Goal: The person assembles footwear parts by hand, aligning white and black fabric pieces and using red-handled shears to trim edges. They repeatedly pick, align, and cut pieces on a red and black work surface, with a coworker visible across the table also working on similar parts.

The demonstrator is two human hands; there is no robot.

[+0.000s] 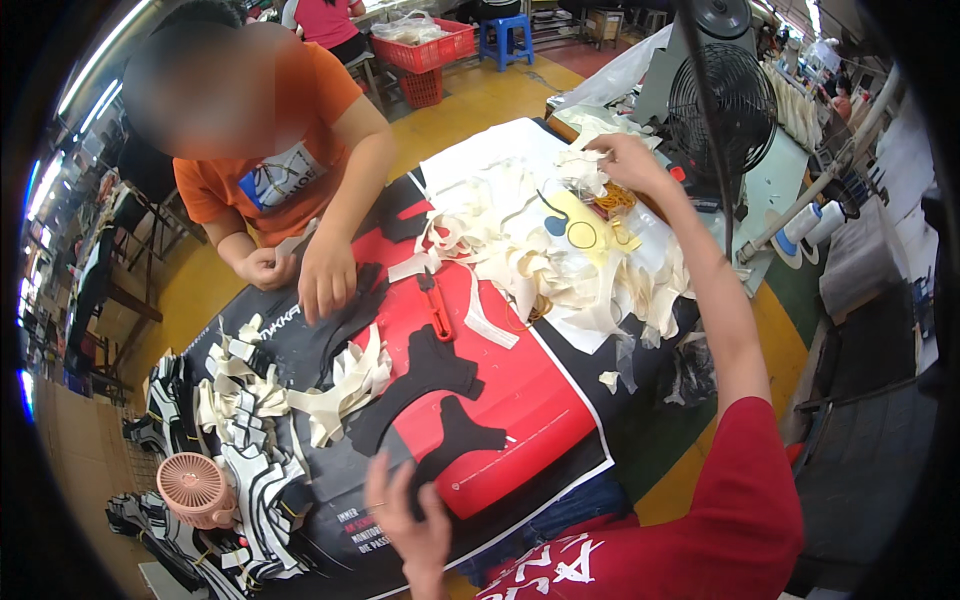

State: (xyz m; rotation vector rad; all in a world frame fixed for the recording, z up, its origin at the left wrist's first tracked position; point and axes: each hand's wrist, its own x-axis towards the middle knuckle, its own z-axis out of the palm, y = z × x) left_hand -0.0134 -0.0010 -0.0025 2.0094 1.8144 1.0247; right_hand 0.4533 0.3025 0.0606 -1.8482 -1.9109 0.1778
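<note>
My left hand (pixel 410 515) rests flat with fingers spread on the table near its front edge, touching a black cut fabric piece (pixel 455 440) that lies on a red and black sheet (pixel 530 400). My right hand (pixel 625 160) reaches far across the table and grips cream cut pieces from a heap of cream cut pieces (pixel 560 260). More cream pieces (pixel 345 385) lie left of the black shapes. A red tool (pixel 438 312) lies on the sheet.
A person in an orange shirt (pixel 280 150) sits opposite, both hands on black pieces (pixel 330 280). A pink handheld fan (pixel 195 488) stands at the front left among black-and-white pieces. A black desk fan (pixel 722 100) stands at the far right. Red baskets (pixel 425 50) behind.
</note>
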